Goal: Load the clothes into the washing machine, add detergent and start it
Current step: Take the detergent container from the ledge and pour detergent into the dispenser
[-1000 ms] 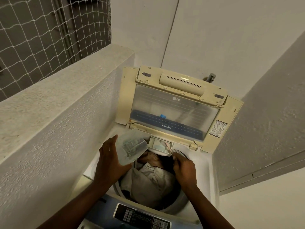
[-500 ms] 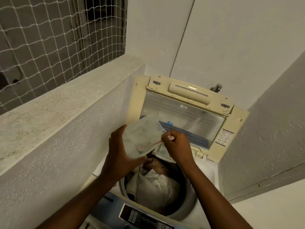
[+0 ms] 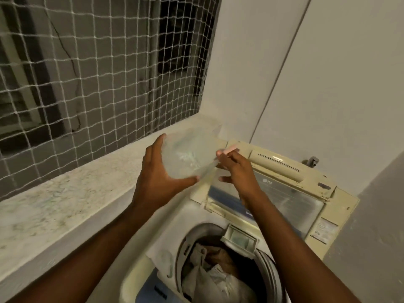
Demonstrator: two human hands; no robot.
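The washing machine (image 3: 157,241) stands just below me, against the low wall, with its lid (image 3: 284,193) raised upright at the back. Inside the drum I see the clothes (image 3: 209,278), pale cloth over something brown. At the back rim of the drum the small detergent tray (image 3: 239,238) is open. Above it, my left hand (image 3: 157,173) holds a clear plastic bag (image 3: 190,156) from the side, thumb under it. My right hand (image 3: 237,169) pinches a small pink thing (image 3: 229,149) at the bag's edge. Behind is the ledge (image 3: 65,193), then the netting (image 3: 98,62).
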